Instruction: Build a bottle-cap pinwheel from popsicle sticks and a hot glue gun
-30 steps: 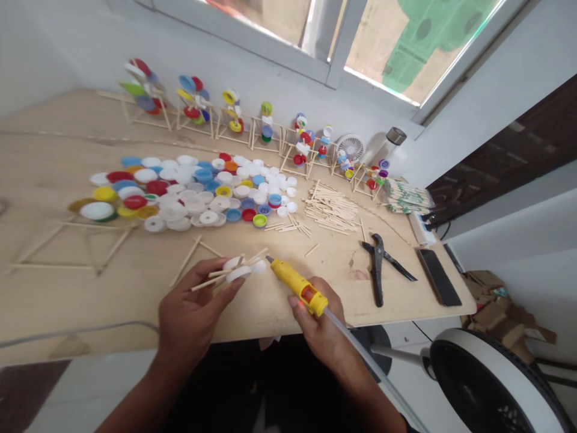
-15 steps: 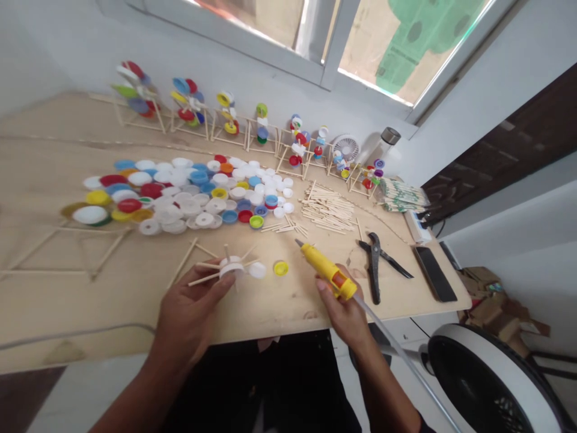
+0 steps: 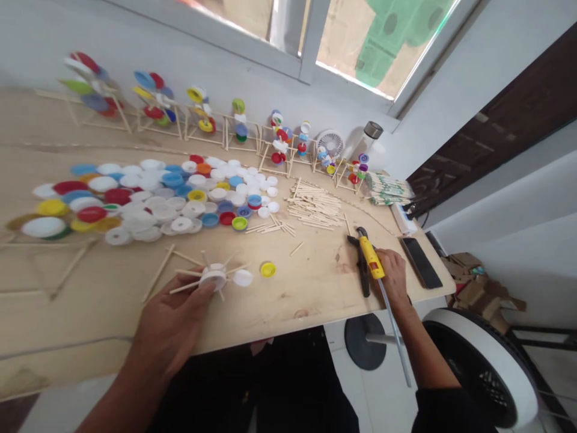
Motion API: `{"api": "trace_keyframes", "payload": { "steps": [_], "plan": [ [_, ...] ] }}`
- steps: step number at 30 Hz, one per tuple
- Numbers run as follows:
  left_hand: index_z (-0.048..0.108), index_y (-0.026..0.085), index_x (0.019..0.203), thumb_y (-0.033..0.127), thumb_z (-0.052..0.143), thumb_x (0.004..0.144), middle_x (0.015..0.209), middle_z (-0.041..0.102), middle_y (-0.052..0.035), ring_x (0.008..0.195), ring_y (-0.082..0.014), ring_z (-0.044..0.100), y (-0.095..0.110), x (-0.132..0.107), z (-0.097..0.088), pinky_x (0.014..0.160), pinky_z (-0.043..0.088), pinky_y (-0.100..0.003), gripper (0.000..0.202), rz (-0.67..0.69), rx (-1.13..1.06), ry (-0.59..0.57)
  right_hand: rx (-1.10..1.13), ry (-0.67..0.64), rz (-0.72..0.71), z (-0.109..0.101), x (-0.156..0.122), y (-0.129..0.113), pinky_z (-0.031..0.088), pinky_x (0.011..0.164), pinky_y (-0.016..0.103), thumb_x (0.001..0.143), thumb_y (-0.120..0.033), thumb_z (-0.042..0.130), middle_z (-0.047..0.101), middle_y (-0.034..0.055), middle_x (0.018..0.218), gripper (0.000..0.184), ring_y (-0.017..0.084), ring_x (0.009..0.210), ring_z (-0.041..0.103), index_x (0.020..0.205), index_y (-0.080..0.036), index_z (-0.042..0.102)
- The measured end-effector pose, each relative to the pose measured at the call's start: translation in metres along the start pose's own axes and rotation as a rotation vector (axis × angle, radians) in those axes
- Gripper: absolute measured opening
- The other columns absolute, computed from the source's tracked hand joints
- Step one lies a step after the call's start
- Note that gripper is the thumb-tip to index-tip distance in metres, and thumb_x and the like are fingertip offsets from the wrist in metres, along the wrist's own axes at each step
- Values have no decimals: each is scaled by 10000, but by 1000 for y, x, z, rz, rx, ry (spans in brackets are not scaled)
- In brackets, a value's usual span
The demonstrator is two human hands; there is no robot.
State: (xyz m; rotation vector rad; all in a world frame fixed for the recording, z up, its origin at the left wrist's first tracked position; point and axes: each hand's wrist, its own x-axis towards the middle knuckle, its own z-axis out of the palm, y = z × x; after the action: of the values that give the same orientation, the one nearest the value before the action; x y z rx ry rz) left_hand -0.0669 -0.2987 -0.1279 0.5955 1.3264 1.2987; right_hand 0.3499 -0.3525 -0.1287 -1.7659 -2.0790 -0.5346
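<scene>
My left hand (image 3: pixel 169 325) rests at the front of the wooden table (image 3: pixel 112 313), its fingers pinching a white cap hub (image 3: pixel 213 276) with thin wooden sticks spoking out of it. A loose white cap (image 3: pixel 243 278) and a yellow cap (image 3: pixel 268 269) lie just right of the hub. My right hand (image 3: pixel 391 276) is far to the right, closed around a yellow glue pen (image 3: pixel 371 257) with a clear glue stick trailing from its back. The pen's tip lies over black pliers (image 3: pixel 362 264) on the table.
A spread of coloured bottle caps (image 3: pixel 148 195) covers the middle of the table, with a pile of wooden sticks (image 3: pixel 315 204) to its right. Cap-and-stick wheels (image 3: pixel 155 102) line the back wall. A phone (image 3: pixel 421 261) lies at the right edge; a fan (image 3: pixel 491 361) stands below.
My right hand has carried the glue pen from beside the hub far to the right, down over the pliers. The left hand has lowered the hub onto the table. The camera swung right.
</scene>
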Motion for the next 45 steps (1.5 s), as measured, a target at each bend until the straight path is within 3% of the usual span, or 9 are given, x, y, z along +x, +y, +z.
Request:
{"api": "trace_keyframes", "payload": {
  "steps": [4,9,14,19,23,26,29,36,45],
  "plan": [
    [683,203,590,423,994,146,734,701,43,753,-99,650,8,-2,6,671,512,-139,585,-175,-144,26,-79,-148,-23,0,-3,14,422,962,478,949,-172,465,649,172,1202,289,329,1171,540,1212,-159,584],
    [698,203,604,403,1002,196,759,708,40,769,-109,660,9,-2,8,721,534,-167,547,-143,-182,-3,-74,-249,-58,-3,-4,16,410,1025,514,911,-192,474,592,192,1319,429,352,1265,491,1332,-132,521],
    [700,209,604,413,996,251,740,697,37,756,-108,651,4,1,7,719,528,-170,503,-115,-172,-10,-55,-258,-3,-31,4,7,432,1013,566,819,-144,491,583,181,1356,586,369,1282,497,1405,-158,494],
    [711,216,619,387,989,260,784,703,37,785,-114,650,2,3,6,726,522,-173,486,-103,-175,-1,233,17,133,-51,32,-62,517,942,491,901,-194,544,678,132,1156,357,301,1101,623,1251,-219,608],
    [710,214,621,350,982,272,767,711,30,779,-115,650,1,2,6,760,522,-183,463,-107,-166,-3,708,-175,143,-26,52,-145,568,706,322,938,-230,559,690,78,1058,275,191,826,672,1207,-236,614],
    [699,209,616,304,974,286,776,712,29,788,-113,647,2,1,5,761,516,-184,440,-96,-165,-7,749,-300,117,0,64,-186,576,822,344,920,-246,616,679,94,1150,293,191,874,674,1211,-220,615],
    [705,208,643,298,971,307,760,712,23,785,-126,649,5,-1,5,753,522,-200,438,-90,-164,-32,659,-387,91,18,74,-204,553,928,397,899,-244,662,665,104,1210,320,243,1054,657,1216,-230,618],
    [721,214,685,356,982,308,717,716,16,746,-147,643,6,-3,6,720,537,-237,480,-93,-146,-51,564,-463,72,29,87,-209,550,883,382,919,-225,634,665,92,1115,202,245,1026,633,1118,-227,664],
    [697,209,649,374,973,373,861,764,-15,812,-164,665,-1,0,-1,747,535,-247,424,-73,-54,-95,1125,-424,87,17,101,-182,525,767,294,964,-314,616,657,43,1031,276,154,870,615,1222,-246,689]
  ]
}}
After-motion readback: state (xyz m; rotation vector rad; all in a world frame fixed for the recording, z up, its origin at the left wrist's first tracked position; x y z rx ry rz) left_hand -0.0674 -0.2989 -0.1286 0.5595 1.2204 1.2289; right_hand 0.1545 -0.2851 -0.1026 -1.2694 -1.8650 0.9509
